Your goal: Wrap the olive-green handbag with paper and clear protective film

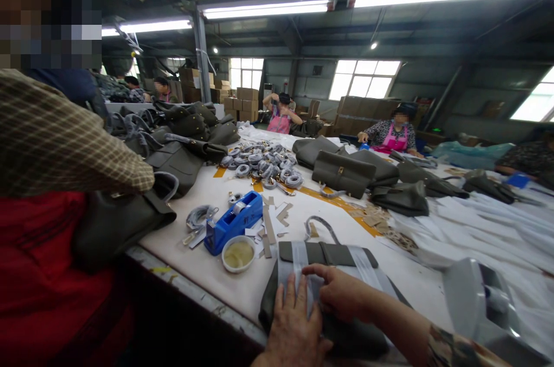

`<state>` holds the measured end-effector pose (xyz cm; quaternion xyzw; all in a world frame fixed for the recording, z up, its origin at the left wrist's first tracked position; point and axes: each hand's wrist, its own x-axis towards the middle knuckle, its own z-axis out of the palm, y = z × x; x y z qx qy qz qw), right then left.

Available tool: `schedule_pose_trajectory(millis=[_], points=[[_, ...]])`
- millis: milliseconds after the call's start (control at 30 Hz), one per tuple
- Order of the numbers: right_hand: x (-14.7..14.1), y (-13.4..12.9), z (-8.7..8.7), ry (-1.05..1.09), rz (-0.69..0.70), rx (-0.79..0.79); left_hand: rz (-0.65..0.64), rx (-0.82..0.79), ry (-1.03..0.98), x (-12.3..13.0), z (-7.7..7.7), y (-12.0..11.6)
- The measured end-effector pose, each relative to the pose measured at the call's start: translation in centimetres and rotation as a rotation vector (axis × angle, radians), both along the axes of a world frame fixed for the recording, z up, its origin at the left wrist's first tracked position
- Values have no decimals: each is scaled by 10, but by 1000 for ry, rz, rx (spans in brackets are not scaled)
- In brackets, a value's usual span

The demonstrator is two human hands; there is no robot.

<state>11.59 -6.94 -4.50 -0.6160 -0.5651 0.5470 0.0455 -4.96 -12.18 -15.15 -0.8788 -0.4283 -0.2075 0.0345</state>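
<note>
Maybe our soft, wide grey-green leathery bag (355, 341) lifts best by its grey loop handle (324, 220); left hand (296, 318) spread, right hand (344, 292) pointing.

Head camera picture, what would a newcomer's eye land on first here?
Probably the bright blue tape dispenser on the table, left of the dark bag in the foreground, where the person's left hand and right hand rest. Next, likely the co-worker's red garment at the left edge. Beyond the dispenser, a heap of grey coils also stands out.
</note>
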Motion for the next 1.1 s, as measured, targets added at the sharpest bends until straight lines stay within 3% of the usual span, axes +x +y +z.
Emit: schedule_pose_trajectory(millis=[167,267,367,467,533,767,933,1100], points=[[-1,0,0,-119,77,68,-12,-13,24,-1,3,0],[3,1,2,-233,272,338,-10,-6,23,0,-3,1],[5,3,6,-498,512,599,11,24,-4,5,-19,5],[2,5,10,-770,655,742,40,83,-30,9,-31,8],[0,7,11,-869,688,806,33,121,-27,8,-30,8],[11,20,10,-929,695,998,-2,250,22,-4,-8,7],[21,37,26,-831,574,1000,18,312,4,1,-23,10],[14,46,22,-500,315,745,95,295,-18,12,-46,12]])
